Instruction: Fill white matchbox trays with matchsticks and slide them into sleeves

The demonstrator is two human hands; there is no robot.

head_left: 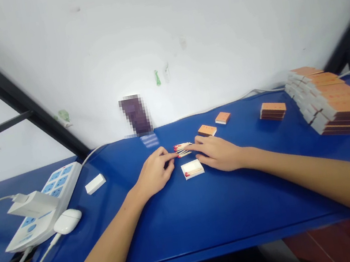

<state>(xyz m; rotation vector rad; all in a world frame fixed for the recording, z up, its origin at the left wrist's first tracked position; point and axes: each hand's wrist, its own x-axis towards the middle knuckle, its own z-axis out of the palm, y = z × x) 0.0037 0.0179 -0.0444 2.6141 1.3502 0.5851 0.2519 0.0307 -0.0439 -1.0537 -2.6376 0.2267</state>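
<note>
A small bunch of red-headed matches [183, 149] lies on the blue table between my hands. My left hand [157, 172] is at the red heads, its index finger stretched out to touch them and its thumb apart below. From the other side my right hand [217, 151] reaches the plain ends with its index finger, the thumb spread lower down. Neither hand grips anything that I can see. Just nearer to me sits a white matchbox tray [192, 169] holding several matches along its near side. Beyond my right hand lies an orange matchbox [207, 130].
Another orange matchbox [223, 117] lies farther back. To the right stand a short stack of matchboxes [273, 111] and a large pile of matchboxes [337, 97]. At left are a white box [95, 184], a power strip [54, 191] with cables and a white earbud case [68, 221].
</note>
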